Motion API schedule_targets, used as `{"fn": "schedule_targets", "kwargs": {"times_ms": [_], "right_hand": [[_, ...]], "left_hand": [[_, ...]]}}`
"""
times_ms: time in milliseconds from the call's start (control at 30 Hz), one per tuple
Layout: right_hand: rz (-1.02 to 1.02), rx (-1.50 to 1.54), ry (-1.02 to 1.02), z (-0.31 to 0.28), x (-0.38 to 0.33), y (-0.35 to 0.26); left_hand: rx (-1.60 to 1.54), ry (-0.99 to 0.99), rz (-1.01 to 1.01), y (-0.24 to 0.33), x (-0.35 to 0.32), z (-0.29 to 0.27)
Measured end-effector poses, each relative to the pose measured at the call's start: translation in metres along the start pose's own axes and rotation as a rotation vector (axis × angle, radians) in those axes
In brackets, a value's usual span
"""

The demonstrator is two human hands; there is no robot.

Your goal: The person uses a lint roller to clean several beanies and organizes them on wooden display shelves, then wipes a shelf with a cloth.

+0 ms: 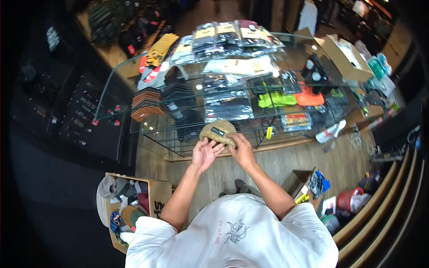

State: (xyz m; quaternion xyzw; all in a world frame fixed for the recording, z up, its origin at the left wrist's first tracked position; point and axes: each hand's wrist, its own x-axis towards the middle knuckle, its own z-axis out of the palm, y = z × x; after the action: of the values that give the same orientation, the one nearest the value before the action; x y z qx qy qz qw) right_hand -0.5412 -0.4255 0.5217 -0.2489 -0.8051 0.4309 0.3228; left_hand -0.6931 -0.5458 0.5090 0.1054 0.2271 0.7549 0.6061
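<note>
A tan knit beanie [217, 130] with a small dark label on its cuff is held up before me, near the front edge of the glass counter. My right hand [242, 150] grips the beanie's right side, thumb at the lower edge and fingers along the cuff. With its palm turned up, my left hand [206, 153] has its curled fingers at the beanie's lower left edge, some tips tucked under it. The inside of the beanie is hidden.
On the glass counter [178, 85] lie bagged garments [225, 38] and yellow gloves [161, 48]. Folded dark clothes [228, 105] fill its shelves. An open carton of hats [160, 192] stands at lower left; another box [300, 184] and a red basket [346, 201] are at right.
</note>
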Motion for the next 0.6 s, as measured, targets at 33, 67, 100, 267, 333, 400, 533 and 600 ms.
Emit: {"fn": "schedule_targets", "kwargs": {"times_ms": [33,67,100,267,333,400,533,600], "right_hand": [[0.038,0.003,0.082,-0.001,-0.008,0.000],[0.070,-0.019,0.114,-0.006,-0.018,0.002],[0.097,-0.048,0.184,-0.011,-0.028,0.005],[0.196,-0.177,0.374,-0.045,-0.087,0.014],[0.283,-0.224,0.415,-0.058,-0.110,0.014],[0.341,-0.229,0.447,-0.071,-0.128,0.011],[0.389,-0.267,0.564,-0.116,-0.167,0.015],[0.395,-0.296,0.600,-0.138,-0.189,0.030]], "left_hand": [[0.089,0.046,-0.014,-0.007,-0.001,-0.010],[0.216,0.184,-0.031,-0.016,-0.005,-0.007],[0.358,0.157,-0.102,-0.021,-0.007,-0.010],[1.277,0.112,0.049,-0.065,-0.008,0.008],[1.596,-0.053,0.281,-0.091,-0.006,0.033],[1.673,-0.214,0.261,-0.121,-0.004,0.049],[1.666,-0.351,0.213,-0.170,0.017,0.063],[1.640,-0.371,0.251,-0.187,0.027,0.067]]}}
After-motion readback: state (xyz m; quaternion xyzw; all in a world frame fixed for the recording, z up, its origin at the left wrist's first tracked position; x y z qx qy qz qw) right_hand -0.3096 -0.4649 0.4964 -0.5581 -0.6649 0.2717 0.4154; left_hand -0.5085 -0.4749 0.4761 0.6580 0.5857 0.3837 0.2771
